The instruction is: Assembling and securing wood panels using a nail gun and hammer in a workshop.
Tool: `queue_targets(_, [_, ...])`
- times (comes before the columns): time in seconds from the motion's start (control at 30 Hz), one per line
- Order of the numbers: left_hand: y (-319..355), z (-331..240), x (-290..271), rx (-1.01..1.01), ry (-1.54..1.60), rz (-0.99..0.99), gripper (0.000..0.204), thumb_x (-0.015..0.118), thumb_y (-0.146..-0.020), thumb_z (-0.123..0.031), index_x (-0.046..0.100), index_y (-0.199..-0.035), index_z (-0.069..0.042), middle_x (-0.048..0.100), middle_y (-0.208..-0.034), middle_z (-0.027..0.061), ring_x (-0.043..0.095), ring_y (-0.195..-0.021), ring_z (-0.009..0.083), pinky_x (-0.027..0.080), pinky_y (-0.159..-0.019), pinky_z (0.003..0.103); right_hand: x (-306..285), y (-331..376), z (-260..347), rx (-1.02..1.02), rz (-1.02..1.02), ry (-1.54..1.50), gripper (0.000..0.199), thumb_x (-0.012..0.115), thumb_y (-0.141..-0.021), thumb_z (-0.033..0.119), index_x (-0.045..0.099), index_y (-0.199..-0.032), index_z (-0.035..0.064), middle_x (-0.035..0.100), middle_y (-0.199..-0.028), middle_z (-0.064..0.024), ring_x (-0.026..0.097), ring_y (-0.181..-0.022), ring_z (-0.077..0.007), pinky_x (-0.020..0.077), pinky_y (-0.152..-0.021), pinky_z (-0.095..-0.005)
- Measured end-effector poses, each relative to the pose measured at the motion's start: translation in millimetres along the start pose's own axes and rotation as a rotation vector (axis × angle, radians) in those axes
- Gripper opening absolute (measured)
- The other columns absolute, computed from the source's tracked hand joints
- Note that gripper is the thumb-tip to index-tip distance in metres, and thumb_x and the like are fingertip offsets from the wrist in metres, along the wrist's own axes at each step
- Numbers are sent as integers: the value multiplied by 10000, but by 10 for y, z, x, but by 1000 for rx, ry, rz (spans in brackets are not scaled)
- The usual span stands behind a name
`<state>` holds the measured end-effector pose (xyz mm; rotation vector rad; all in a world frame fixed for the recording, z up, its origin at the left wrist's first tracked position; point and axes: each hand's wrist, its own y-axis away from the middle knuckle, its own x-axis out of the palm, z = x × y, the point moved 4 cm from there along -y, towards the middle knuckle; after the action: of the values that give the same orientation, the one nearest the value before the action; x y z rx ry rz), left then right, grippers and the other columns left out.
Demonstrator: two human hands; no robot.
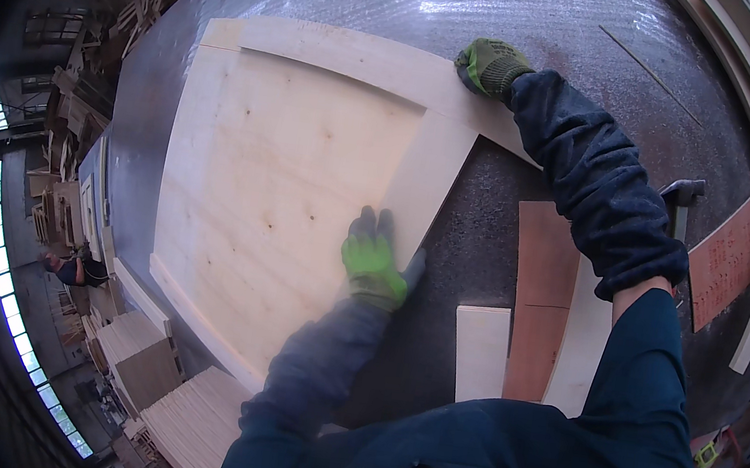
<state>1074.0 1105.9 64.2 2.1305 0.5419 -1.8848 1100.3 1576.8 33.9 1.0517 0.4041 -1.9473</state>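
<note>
My hands are resting well apart: the left hand (374,262), blurred, fingers spread, is lying by the right stile (431,166) of the framed plywood panel (280,160); the right hand (490,65) is curling over the far rail (342,50), its grip unclear. The panel is lying left on the dark worktable (479,238). Pressing unevenly, I could be skewing rail against stile.

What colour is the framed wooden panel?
The wooden panel is pale cream with a few dark spots, as the head view shows.
</note>
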Motion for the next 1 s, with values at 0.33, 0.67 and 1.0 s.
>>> queue_targets(0.33, [-38, 58, -61, -24, 68, -24, 1072, 962, -947, -511, 597, -1788, 44, 538, -1837, 370, 505, -1664, 587, 405, -1349, 714, -183, -237, 181, 13, 114, 181, 376, 875, -1044, 420, 945, -1191, 81, 909, -1077, -197, 871, -1047, -439, 669, -995, -545])
queue_targets(0.67, [54, 30, -63, -43, 97, -4, 1057, 961, -949, -500, 599, -1796, 21, 523, -1858, 367, 494, -1684, 578, 400, -1359, 702, -694, 1144, 380, 86, 196, 405, 1252, 911, -981, 788, 455, -1923, 100, 534, -1885, -321, 503, -1765, -542, 455, -1388, -733])
queue_targets(1.0, [314, 194, 71, -129, 1, -36, 1088, 947, -969, -564, 576, -1826, -7, 522, -1866, 363, 508, -1665, 585, 400, -1360, 716, -1302, 2640, -187, 9, -187, 606, 826, 948, -946, 617, 826, -1523, 39, 688, -1692, -279, 671, -1499, -530, 561, -1253, -624])
